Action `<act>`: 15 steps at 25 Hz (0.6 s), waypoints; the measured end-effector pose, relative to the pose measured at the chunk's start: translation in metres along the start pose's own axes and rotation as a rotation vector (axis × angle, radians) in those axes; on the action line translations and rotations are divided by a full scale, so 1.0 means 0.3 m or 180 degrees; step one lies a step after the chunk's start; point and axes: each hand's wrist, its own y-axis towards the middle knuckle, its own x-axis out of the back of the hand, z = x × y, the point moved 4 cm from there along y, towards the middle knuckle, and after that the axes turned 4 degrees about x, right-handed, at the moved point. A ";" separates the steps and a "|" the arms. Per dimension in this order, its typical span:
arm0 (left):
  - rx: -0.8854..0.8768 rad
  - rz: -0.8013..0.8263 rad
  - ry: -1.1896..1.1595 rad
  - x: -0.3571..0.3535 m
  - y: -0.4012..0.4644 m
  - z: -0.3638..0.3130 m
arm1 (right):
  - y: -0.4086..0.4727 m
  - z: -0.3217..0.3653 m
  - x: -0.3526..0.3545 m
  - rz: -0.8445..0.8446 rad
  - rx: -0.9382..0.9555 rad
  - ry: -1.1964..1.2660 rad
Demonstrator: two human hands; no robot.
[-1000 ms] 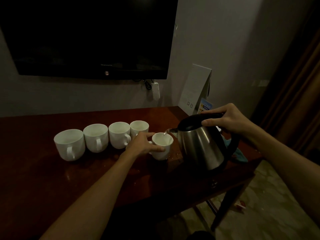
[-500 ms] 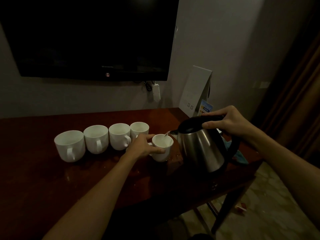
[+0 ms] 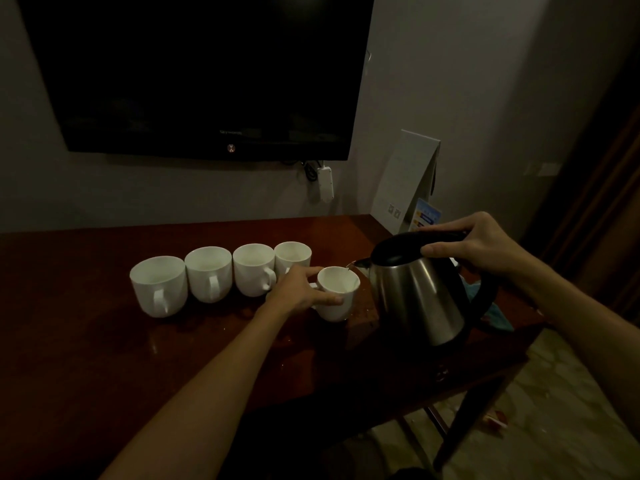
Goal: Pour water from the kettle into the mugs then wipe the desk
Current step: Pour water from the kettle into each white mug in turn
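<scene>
A steel kettle point(image 3: 417, 296) with a black lid is tilted left, its spout over a white mug point(image 3: 341, 296), and a thin stream of water runs into the mug. My right hand point(image 3: 481, 251) grips the kettle's black handle at the top. My left hand point(image 3: 301, 292) holds the mug's left side on the dark wooden desk point(image 3: 86, 341). Several more white mugs point(image 3: 207, 273) stand in a row to the left, handles toward me. A blue cloth point(image 3: 497, 315) lies behind the kettle, mostly hidden.
A black television point(image 3: 207, 74) hangs on the wall above the desk. A white folded card point(image 3: 405, 178) and a small leaflet point(image 3: 427, 216) stand at the desk's back right corner. Small water drops show on the desk near the mug. The desk's right edge drops to a tiled floor point(image 3: 554, 427).
The kettle has stayed tilted over the mug with water running; both hands have barely moved. The view has shifted slightly.
</scene>
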 end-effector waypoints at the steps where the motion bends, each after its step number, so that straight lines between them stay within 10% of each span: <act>1: 0.0004 -0.0001 -0.0003 -0.001 0.000 0.000 | 0.000 -0.001 0.001 -0.0009 0.0009 -0.0008; 15: 0.0037 -0.0051 0.0060 0.001 -0.004 -0.003 | -0.005 0.020 -0.003 0.0009 -0.0087 0.0130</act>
